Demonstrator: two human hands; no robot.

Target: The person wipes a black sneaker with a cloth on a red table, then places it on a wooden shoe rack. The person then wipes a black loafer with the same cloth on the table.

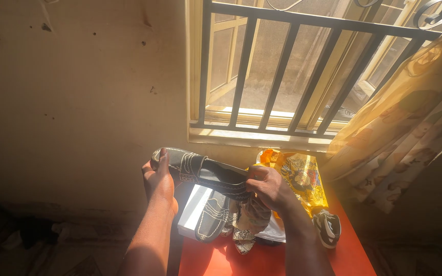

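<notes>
Shoe (205,174) in the hands — dark grey-black, white contrast stitching along the seams and strap.
Second shoe (212,215) — same dark grey, same white stitching, lying against a white box (191,210).
Cloth (249,225) — patterned, beige and brown with pale mottling.
Bag (297,179) — bright yellow, printed with a multicoloured picture in red, blue and black.
Small shoe (328,228) — dark olive-grey with white stripes and a white sole edge.
Tabletop (354,255) — plain orange-red.
Curtain (410,117) — sheer golden yellow over cream, with brown motifs.
Window bars (282,66) — dark grey; frame (195,71) — pale cream-yellow.
Wall (78,92) — dull tan, dark specks.
</notes>
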